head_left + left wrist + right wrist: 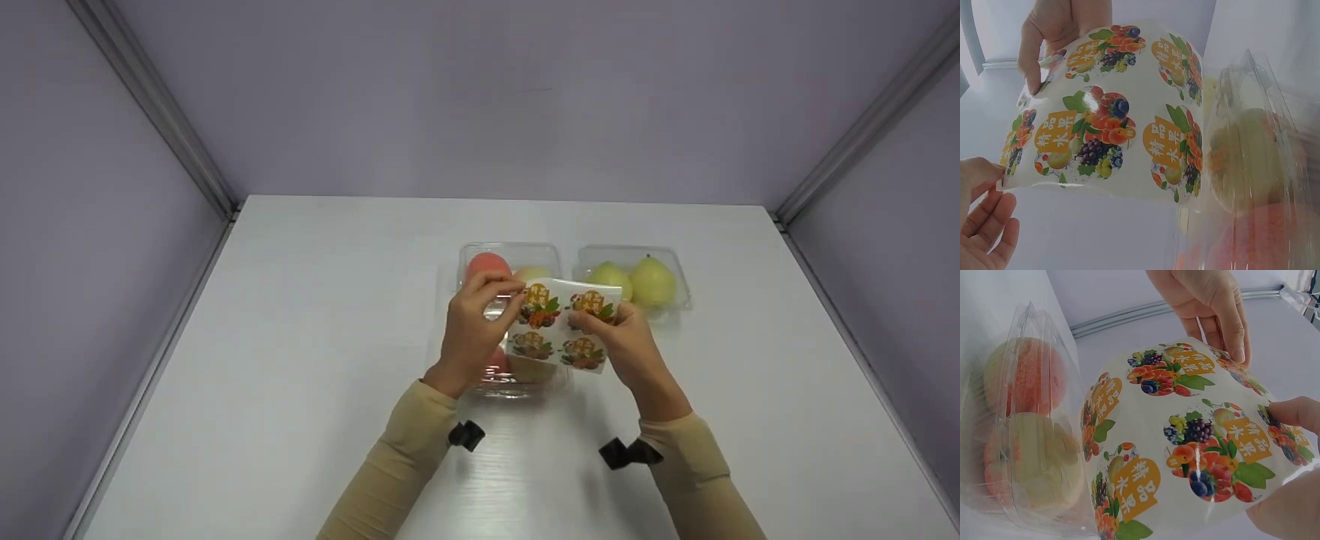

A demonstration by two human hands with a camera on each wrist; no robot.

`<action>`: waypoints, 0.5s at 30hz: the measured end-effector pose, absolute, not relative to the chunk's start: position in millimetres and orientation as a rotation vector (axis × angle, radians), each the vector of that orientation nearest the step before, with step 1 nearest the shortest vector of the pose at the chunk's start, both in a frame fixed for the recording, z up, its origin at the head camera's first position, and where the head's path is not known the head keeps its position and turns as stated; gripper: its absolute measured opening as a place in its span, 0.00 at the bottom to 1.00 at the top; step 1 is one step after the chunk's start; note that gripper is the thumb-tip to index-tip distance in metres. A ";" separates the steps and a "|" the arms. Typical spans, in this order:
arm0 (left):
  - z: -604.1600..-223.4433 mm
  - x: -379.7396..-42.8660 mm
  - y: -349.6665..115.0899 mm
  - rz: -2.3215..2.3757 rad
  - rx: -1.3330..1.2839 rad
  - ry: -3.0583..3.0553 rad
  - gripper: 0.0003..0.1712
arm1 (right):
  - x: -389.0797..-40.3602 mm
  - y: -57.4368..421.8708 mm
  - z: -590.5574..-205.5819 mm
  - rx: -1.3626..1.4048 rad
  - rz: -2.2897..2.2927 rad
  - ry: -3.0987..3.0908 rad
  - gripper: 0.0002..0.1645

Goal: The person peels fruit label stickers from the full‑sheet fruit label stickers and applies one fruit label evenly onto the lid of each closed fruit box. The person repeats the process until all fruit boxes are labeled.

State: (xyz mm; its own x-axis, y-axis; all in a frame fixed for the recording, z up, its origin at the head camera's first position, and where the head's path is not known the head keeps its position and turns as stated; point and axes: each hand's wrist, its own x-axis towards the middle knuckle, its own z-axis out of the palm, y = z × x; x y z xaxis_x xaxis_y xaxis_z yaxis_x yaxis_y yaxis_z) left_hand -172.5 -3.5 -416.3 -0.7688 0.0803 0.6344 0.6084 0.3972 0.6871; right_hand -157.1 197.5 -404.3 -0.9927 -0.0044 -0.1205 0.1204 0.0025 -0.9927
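Observation:
Both hands hold up a curved white sheet of fruit stickers, printed with round fruit pictures and orange label patches. My left hand pinches the sheet's edge between thumb and index finger; the other fingers show loosely bent in the left wrist view. On the opposite side, my right hand grips the sheet, its thumb lying on the printed face. Beneath and behind the sheet is clear plastic fruit packaging, partly covered by sheet and left hand. Red fruit and pale yellow fruit show through it.
A second clear plastic box stands at the back right with yellow-green pears in it. The white table is bounded by pale walls at the back and both sides.

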 end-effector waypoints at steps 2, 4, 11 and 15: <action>-416.8 -172.1 -3.7 -1.313 -0.585 -2.149 0.08 | -157.1 197.0 -404.8 0.117 -2.147 2.172 0.08; -417.5 -171.9 -3.8 -1.273 -0.584 -2.149 0.08 | -157.2 196.8 -405.5 0.111 -2.139 2.185 0.08; -419.3 -173.7 -3.6 -1.191 -0.584 -2.130 0.06 | -157.7 194.7 -406.4 0.140 -2.109 2.202 0.09; -420.3 -175.0 -2.8 -1.176 -0.570 -2.132 0.04 | -157.8 193.2 -406.3 0.156 -2.099 2.209 0.09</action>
